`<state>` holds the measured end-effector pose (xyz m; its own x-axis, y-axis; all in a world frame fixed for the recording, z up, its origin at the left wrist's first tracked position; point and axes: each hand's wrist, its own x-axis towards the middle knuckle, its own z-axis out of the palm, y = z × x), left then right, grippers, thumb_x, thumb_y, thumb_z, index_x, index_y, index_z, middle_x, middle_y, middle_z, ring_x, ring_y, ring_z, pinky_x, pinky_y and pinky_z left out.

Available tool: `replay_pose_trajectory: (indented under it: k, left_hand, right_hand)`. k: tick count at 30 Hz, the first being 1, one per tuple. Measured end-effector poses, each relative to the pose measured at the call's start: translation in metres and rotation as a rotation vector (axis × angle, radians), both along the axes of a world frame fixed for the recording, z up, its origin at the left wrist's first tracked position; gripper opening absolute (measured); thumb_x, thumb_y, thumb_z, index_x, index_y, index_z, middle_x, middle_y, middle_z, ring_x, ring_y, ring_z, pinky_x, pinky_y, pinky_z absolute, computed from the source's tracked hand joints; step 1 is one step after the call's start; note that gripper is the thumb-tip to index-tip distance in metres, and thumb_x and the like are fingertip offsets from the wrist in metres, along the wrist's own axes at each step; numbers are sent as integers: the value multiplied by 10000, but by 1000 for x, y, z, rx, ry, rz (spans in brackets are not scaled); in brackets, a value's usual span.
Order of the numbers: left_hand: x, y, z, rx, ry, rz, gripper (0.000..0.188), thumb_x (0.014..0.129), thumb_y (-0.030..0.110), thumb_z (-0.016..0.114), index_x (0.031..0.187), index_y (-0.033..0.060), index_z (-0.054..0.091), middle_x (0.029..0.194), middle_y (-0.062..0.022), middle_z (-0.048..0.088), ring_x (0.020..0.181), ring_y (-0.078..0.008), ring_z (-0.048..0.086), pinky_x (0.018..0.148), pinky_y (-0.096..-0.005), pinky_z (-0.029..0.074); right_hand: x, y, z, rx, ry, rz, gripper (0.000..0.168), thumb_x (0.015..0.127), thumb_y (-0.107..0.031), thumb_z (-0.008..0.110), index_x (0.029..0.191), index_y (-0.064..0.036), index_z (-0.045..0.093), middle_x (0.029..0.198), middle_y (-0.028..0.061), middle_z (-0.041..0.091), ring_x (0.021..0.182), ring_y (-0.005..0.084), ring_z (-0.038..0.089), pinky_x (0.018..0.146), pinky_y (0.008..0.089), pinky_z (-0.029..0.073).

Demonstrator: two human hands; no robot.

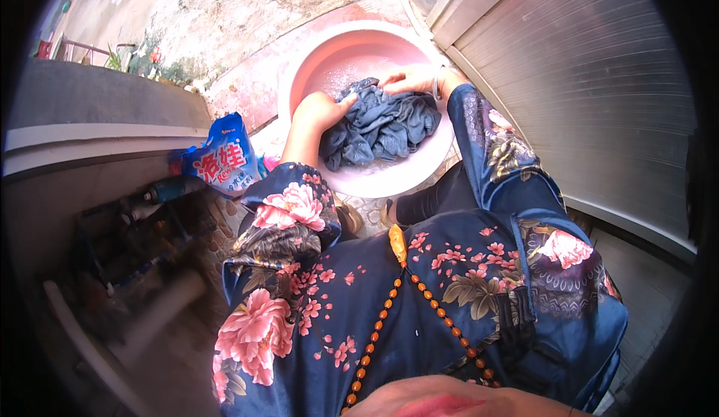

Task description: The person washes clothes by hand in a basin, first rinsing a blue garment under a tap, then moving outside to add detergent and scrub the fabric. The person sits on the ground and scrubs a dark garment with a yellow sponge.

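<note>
A bundle of wet blue-grey cloth (pixel 387 122) lies crumpled in a pink plastic basin (pixel 393 184) with sudsy water (pixel 337 74). My left hand (pixel 321 110) is at the left side of the bundle, its thumb laid over the fabric and its other fingers mostly hidden. Across the bundle's far edge, my right hand (pixel 413 78) rests with its fingers stretched towards the left. Whether those fingers grip the fabric cannot be seen. A bracelet (pixel 436 82) circles the right wrist.
Left of the basin stands a blue-and-white plastic bag (pixel 224 158) bearing writing. A dark rack (pixel 146 231) holds bottles at the lower left. A ribbed metal door panel (pixel 584 91) rises close on the right. Beyond the basin is a rough wall (pixel 224 18).
</note>
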<state>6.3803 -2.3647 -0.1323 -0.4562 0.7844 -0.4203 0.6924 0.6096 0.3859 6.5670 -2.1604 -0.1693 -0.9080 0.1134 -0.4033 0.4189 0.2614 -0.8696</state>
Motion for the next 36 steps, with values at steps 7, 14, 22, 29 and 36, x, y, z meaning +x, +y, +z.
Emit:
replay_pose_trajectory:
  k: [7,14,22,29,36]
  left_hand:
    - [30,-2,9,39,69,-101,789,689,336,817,1370,139,470,1309,-183,538,1172,-337,572,982,-411,473]
    - [10,-9,17,309,-123,-139,995,500,361,923,1356,78,502,1268,-237,569,1188,-338,560,1007,-393,448]
    - [-19,-14,24,260,-261,-174,411,599,185,821,971,81,680,879,-89,660,840,-203,642,811,-298,502]
    - [1,-16,-2,284,-315,-254,642,645,266,730,1258,127,600,1280,-176,561,1207,-292,532,1033,-354,411]
    - [39,-10,22,50,78,-365,794,579,266,750,1326,93,541,1222,-206,605,1150,-366,573,986,-397,468]
  right_hand:
    - [-40,-52,-17,509,-163,-149,482,769,-402,714,1117,-70,686,1040,186,696,973,308,668,898,356,497]
    - [-1,-77,31,438,260,-473,319,779,-286,715,1025,-83,710,940,161,702,853,264,688,771,354,524]
    - [46,-113,94,811,509,-37,212,702,-248,767,812,-107,653,772,88,622,791,300,604,717,402,477]
    - [51,-164,39,994,228,7,239,725,-313,742,876,-143,667,959,53,566,958,264,565,769,444,403]
    - [19,-179,10,1085,-148,165,198,820,-117,558,943,-86,710,1002,120,619,913,274,657,805,503,427]
